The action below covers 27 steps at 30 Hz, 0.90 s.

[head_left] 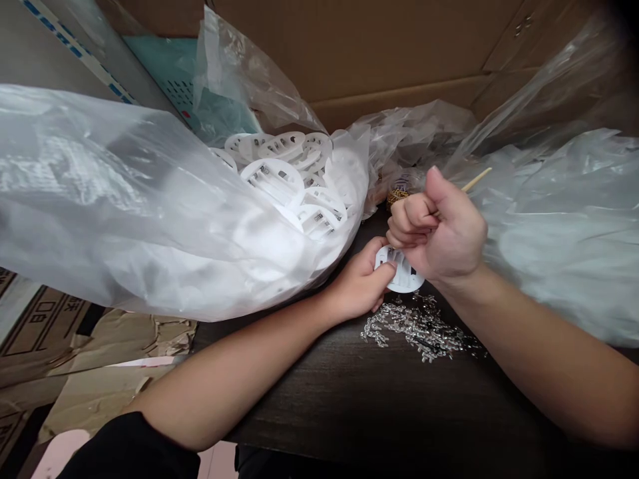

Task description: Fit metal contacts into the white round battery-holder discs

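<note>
My left hand [360, 285] grips a round white plastic disc [402, 271] with a battery-holder moulding, its fingers over the disc's edge. My right hand [439, 226] is a closed fist just above that disc, partly covering it. A thin wooden stick [476, 179] pokes out from this fist toward the upper right. Below both hands lies a loose heap of small silvery metal clips [419, 329]. Several similar white discs [279, 179] fill the mouth of a clear plastic bag [124, 199] to the left of my left hand.
A dark wooden tabletop [379, 399] lies under my forearms. A small gold-brown coiled object [398, 196] sits beyond my right hand. Crumpled clear plastic [554, 213] lies to the right, with a cardboard box wall [349, 53] behind and cardboard scraps [84, 359] below left.
</note>
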Each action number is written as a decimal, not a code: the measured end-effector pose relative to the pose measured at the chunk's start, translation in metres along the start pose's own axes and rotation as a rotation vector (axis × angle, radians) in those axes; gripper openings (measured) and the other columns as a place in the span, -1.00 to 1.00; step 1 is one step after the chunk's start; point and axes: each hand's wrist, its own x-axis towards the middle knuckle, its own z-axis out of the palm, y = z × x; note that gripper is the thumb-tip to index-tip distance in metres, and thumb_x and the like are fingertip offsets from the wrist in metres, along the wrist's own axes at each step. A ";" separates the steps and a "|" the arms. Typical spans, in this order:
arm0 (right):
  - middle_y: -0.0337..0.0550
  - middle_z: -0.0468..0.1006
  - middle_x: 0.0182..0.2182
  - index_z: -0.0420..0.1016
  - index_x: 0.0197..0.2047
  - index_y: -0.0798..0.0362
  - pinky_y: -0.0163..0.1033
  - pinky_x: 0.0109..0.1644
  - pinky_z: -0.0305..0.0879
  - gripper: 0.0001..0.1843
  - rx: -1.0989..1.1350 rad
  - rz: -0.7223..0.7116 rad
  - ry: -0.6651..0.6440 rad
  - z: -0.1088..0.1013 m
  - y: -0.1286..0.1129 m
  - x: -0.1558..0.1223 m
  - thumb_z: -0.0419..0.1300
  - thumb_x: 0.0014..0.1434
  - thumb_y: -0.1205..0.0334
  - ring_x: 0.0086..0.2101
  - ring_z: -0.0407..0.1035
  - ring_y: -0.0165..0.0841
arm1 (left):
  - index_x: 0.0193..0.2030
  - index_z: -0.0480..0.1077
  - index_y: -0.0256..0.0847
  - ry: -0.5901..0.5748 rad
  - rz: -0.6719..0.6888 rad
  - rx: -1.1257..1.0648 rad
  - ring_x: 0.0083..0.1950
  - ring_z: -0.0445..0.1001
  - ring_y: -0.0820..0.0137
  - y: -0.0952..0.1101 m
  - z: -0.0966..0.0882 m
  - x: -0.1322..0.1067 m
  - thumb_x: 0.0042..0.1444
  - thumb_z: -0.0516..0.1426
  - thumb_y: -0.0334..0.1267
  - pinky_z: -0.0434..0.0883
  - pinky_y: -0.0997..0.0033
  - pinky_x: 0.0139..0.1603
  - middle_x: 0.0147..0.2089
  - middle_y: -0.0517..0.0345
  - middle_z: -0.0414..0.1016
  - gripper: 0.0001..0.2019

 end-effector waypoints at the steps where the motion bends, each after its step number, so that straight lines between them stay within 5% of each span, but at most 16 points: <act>1: -0.33 -0.13 -0.70 -0.18 -0.64 -0.03 -0.19 -0.64 -0.22 -0.30 0.022 0.007 0.006 -0.001 0.003 0.000 0.03 0.30 -0.27 -0.68 -0.26 -0.47 | 0.07 0.19 -0.13 0.008 -0.001 0.005 -0.70 0.12 0.59 0.000 0.000 0.000 0.30 0.05 -0.19 0.10 0.54 -0.71 -0.53 0.40 0.18 -0.75; 10: -0.33 -0.15 -0.71 -0.18 -0.65 -0.04 -0.20 -0.62 -0.24 -0.30 0.057 0.065 0.026 -0.001 0.008 -0.002 0.09 0.25 -0.24 -0.67 -0.25 -0.45 | -0.03 0.29 -0.20 0.104 0.118 0.139 -0.40 0.30 0.47 -0.001 -0.001 0.004 0.22 0.07 -0.27 0.30 0.43 -0.36 -0.45 0.28 0.29 -0.81; 21: -0.34 -0.13 -0.73 -0.07 -0.70 -0.02 -0.23 -0.63 -0.28 -0.36 0.131 0.112 0.110 0.005 0.020 -0.001 0.18 0.18 -0.09 -0.69 -0.24 -0.48 | -0.07 0.31 -0.18 0.104 0.181 0.200 -0.23 0.41 0.34 -0.010 -0.005 0.007 0.23 0.09 -0.21 0.39 0.35 -0.22 -0.40 0.20 0.38 -0.83; 27: -0.34 -0.13 -0.72 -0.18 -0.66 -0.02 -0.24 -0.65 -0.17 -0.34 0.142 0.067 -0.005 -0.006 0.010 -0.002 0.09 0.26 -0.11 -0.69 -0.23 -0.47 | -0.05 0.33 -0.19 0.098 0.164 0.191 -0.24 0.43 0.38 -0.008 -0.005 0.007 0.24 0.08 -0.25 0.40 0.39 -0.23 -0.36 0.19 0.42 -0.83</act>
